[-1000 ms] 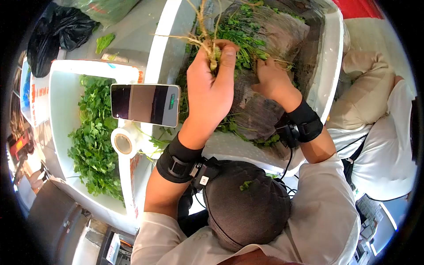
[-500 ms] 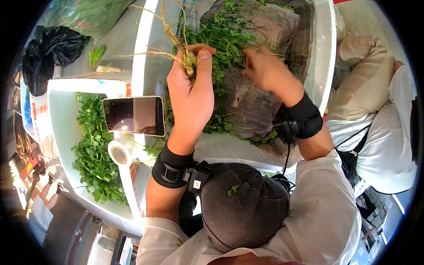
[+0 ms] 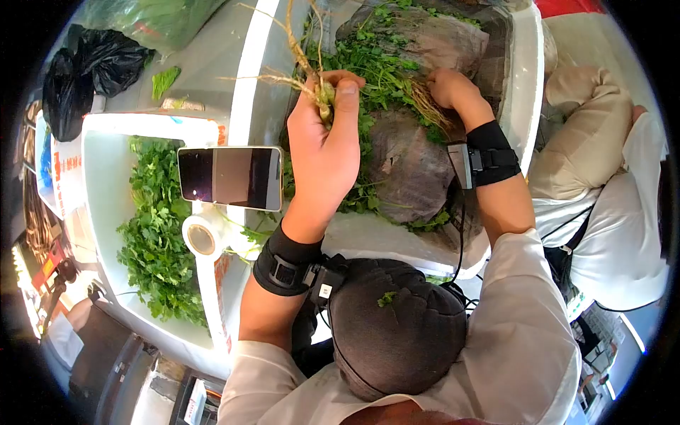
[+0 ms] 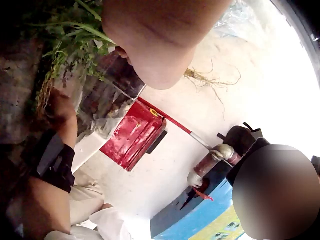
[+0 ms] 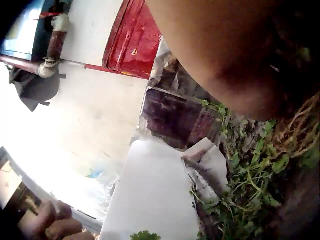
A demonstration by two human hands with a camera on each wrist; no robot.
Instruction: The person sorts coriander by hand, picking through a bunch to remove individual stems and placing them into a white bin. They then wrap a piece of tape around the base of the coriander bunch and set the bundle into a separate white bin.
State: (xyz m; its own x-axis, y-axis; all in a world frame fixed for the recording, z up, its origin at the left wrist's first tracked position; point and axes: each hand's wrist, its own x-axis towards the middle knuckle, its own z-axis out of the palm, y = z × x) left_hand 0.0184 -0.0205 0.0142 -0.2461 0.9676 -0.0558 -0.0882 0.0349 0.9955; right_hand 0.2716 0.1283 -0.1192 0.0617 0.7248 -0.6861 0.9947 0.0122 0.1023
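Observation:
My left hand [image 3: 324, 142] grips coriander by the root end; its pale roots [image 3: 301, 60] stick up past the thumb in the head view. Green stems [image 4: 92, 25] come out on the other side of that hand in the left wrist view. Lower over the large white foam box [image 3: 528, 117], my right hand [image 3: 453, 88] is at the brown roots [image 3: 428, 106] of a pile of coriander [image 3: 379, 71]. Its fingertips are tucked out of sight, so I cannot tell whether they pinch anything. Damp-looking dark sheets [image 3: 411, 156] lie beside the pile.
A smaller white foam box [image 3: 99, 170] holds leafy coriander [image 3: 159, 234] at the left. A phone [image 3: 230, 177] and a white roll [image 3: 202, 234] are at its near side. A black bag [image 3: 67, 92] lies at upper left. Another person's legs [image 3: 577, 142] are at the right.
My right hand lifted from the pile, then moved right to beside the brown roots, which now show clearly. The left hand keeps its grip on the coriander, shifting slightly with the view.

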